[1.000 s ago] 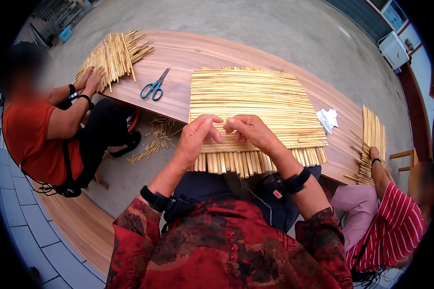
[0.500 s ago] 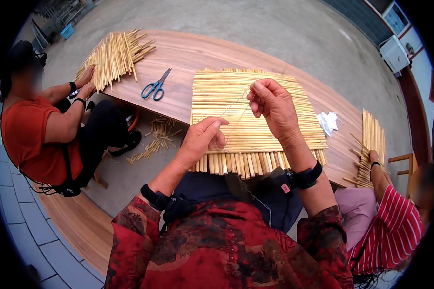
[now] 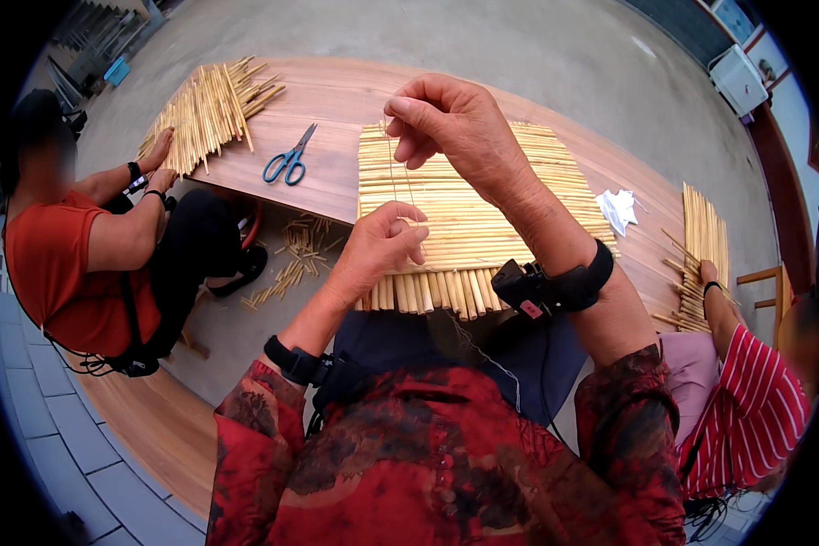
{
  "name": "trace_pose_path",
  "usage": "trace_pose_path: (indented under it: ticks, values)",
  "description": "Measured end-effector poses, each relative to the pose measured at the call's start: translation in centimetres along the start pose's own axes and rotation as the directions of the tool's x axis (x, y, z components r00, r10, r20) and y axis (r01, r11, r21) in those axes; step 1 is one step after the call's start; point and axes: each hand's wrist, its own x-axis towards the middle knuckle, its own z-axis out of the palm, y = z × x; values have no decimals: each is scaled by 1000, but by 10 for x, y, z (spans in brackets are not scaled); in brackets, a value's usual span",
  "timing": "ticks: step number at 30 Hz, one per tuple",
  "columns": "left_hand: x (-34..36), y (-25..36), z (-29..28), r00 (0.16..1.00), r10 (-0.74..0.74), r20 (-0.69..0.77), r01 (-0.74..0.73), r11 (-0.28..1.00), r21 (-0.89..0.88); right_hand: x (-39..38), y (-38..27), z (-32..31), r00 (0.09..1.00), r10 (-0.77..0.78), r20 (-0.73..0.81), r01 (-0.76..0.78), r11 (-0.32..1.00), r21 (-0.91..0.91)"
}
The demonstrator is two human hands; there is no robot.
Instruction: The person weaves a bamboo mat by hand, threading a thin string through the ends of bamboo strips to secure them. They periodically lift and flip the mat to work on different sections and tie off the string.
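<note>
A mat of straight, pale yellow stalks [image 3: 510, 218] lies on the table before me, with cut stalk ends sticking out along its near edge. Above its far left part, my right hand [image 3: 450, 127] is raised, thumb and forefinger pinched on a thin thread [image 3: 393, 173]. Strands of that thread run down to my left hand [image 3: 382, 246], which is closed on them over the mat's near left corner. Whether a needle is in my right fingers is too small to tell.
Blue-handled scissors [image 3: 285, 167] lie left of the mat, a crumpled white piece [image 3: 618, 211] right of it. A person in orange handles a stalk pile [image 3: 205, 118] at left; a striped sleeve [image 3: 746, 409] reaches another stalk bundle [image 3: 706, 227]. Short offcuts [image 3: 291, 264] litter the floor.
My right hand has risen away from me and to the left, drawing the thread more upright. My left hand has turned slightly, its fingers now closer together.
</note>
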Motion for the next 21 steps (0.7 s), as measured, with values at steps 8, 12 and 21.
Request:
trace_pose_path:
  ticks: [8, 12, 21]
  values:
    - [6, -11, -4, 991, -24, -131, 10, 994, -110, -71, -12, -5, 972, -214, -95, 188, 955, -228]
    - [14, -1, -7, 994, -62, -91, 52, 992, -118, -175, 7, -10, 836, 222, 502, -101, 961, -258]
    - [22, 5, -6, 994, -82, -74, 75, 993, -86, -240, 172, -80, 840, 542, -22, -424, 630, -650]
